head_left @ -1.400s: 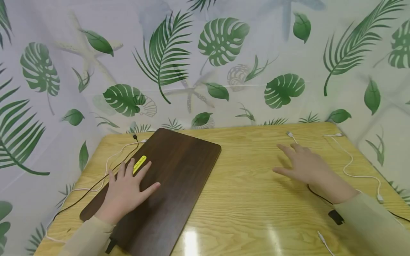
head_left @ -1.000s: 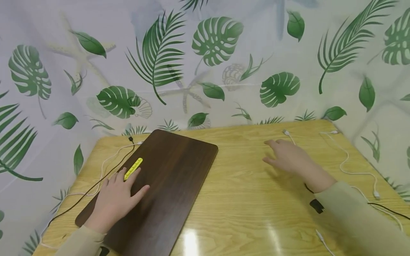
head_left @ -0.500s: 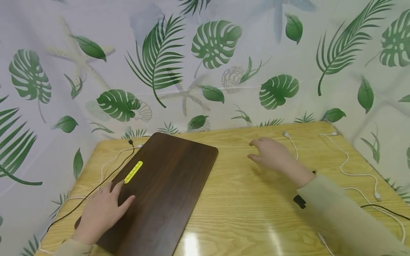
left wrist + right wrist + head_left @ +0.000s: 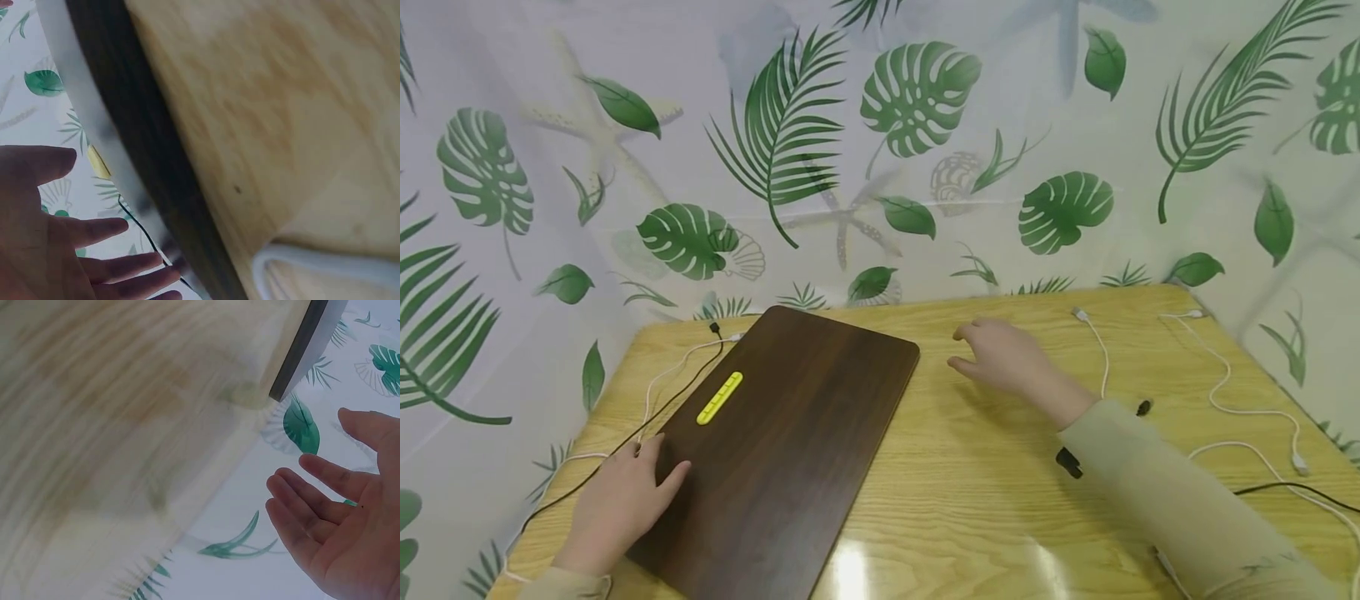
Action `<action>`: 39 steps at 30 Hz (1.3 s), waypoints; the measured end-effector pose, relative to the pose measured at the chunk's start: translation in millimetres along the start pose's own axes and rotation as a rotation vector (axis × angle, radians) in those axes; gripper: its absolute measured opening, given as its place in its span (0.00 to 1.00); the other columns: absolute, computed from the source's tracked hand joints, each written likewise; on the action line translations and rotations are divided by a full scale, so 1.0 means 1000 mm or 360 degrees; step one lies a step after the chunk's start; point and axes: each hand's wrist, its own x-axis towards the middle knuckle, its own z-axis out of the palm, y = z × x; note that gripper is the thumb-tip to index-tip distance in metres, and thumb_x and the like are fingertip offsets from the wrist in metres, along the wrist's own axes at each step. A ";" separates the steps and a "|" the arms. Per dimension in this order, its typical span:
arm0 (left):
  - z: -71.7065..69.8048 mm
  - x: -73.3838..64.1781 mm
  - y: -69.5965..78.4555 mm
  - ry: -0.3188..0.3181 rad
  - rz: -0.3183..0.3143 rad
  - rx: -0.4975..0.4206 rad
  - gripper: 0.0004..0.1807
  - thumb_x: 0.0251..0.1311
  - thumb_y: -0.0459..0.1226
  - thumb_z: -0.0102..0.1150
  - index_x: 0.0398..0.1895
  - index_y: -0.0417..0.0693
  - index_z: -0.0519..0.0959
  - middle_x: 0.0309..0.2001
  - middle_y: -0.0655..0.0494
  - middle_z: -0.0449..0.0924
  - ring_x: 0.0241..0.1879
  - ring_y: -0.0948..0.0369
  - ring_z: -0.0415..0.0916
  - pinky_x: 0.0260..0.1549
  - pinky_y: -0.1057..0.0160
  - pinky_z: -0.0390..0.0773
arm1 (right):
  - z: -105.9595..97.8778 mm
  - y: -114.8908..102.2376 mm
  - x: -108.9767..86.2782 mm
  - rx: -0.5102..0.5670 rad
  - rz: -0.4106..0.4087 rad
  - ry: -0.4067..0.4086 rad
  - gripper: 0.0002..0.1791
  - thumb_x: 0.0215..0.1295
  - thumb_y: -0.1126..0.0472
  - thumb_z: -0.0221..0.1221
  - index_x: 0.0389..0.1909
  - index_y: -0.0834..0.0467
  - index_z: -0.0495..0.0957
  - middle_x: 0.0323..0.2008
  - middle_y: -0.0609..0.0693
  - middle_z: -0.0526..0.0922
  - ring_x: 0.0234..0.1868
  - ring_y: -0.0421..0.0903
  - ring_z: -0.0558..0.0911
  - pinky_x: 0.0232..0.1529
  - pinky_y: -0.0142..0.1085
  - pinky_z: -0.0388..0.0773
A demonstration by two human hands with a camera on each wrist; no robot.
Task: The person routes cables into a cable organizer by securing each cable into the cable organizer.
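A dark brown board (image 4: 805, 417) lies slanted on the left half of the table. Near its left edge sits a yellow strip with several notches (image 4: 720, 398), which looks like a cable holder. My left hand (image 4: 617, 504) is at the board's left edge, below the yellow strip, with thumb and fingers spread; whether it touches the board I cannot tell. Beyond the board's far right corner, my right hand (image 4: 1003, 358) hovers over the table, fingers loosely bent and pointing left. Nothing shows between the fingers of the right hand (image 4: 337, 506) in the right wrist view.
White and black cables (image 4: 658, 404) run along the table's left side. On the right, a white cable (image 4: 1217, 379), another with a metal plug (image 4: 1080, 314) and a black plug (image 4: 1069, 462) lie on the wooden table (image 4: 940, 517). A leaf-patterned cloth (image 4: 880, 167) hangs behind.
My right hand has moved left across the table, towards the board's far right corner. The left hand has drawn back from the yellow strip towards the board's left edge, uncovering the strip.
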 end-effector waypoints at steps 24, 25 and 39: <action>-0.002 -0.008 -0.014 0.0010 -0.0091 0.0045 0.36 0.71 0.53 0.61 0.51 0.21 0.74 0.45 0.23 0.76 0.45 0.29 0.78 0.40 0.33 0.80 | 0.031 -0.035 0.037 0.0107 -0.0034 -0.0142 0.46 0.70 0.35 0.65 0.68 0.71 0.73 0.61 0.68 0.80 0.61 0.62 0.82 0.63 0.54 0.80; -0.002 -0.007 -0.014 -0.0001 -0.0095 0.0045 0.36 0.71 0.53 0.61 0.50 0.21 0.74 0.44 0.23 0.76 0.45 0.29 0.78 0.40 0.33 0.80 | 0.031 -0.035 0.038 0.0106 -0.0032 -0.0159 0.46 0.69 0.35 0.65 0.69 0.71 0.73 0.61 0.68 0.80 0.61 0.62 0.81 0.64 0.54 0.80; -0.011 -0.011 -0.027 -0.0223 -0.0195 0.0079 0.46 0.69 0.67 0.56 0.43 0.23 0.78 0.37 0.27 0.82 0.35 0.35 0.83 0.26 0.42 0.80 | 0.038 -0.038 0.047 0.0297 -0.0026 -0.0391 0.52 0.72 0.45 0.67 0.80 0.74 0.54 0.77 0.72 0.64 0.79 0.66 0.66 0.80 0.54 0.63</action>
